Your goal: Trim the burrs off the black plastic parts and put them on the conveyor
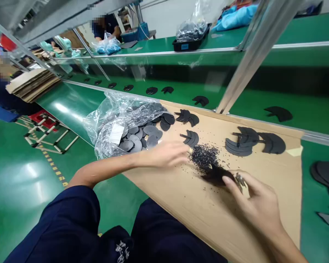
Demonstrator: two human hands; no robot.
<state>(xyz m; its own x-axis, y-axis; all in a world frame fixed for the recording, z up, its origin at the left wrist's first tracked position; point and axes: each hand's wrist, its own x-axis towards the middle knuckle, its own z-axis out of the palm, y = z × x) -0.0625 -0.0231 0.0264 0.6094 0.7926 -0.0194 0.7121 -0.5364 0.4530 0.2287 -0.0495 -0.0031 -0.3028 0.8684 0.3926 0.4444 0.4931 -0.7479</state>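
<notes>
My left hand (pixel 167 154) lies on the cardboard sheet (pixel 208 219), its curled fingertips just left of a heap of black crumbs (pixel 204 156). My right hand (pixel 253 204) is at the heap's right side, its fingertips pinching a small grey-black scrap (pixel 239 180) next to a dark fuzzy clump (pixel 216 175). Behind my left wrist, a clear plastic bag (pixel 120 124) spills round dark discs (pixel 134 140). Several black crescent-shaped pieces with thin tabs (pixel 190 138) lie on the cardboard, some stacked.
A green conveyor belt (pixel 71 109) runs beside the cardboard, with black crescents spaced along it. An aluminium rail (pixel 252 69) crosses above it. Beyond stand a black tray with a bagged load (pixel 189 34) and a seated person (pixel 105 26). Another person's dark sleeve (pixel 2 93) is at far left.
</notes>
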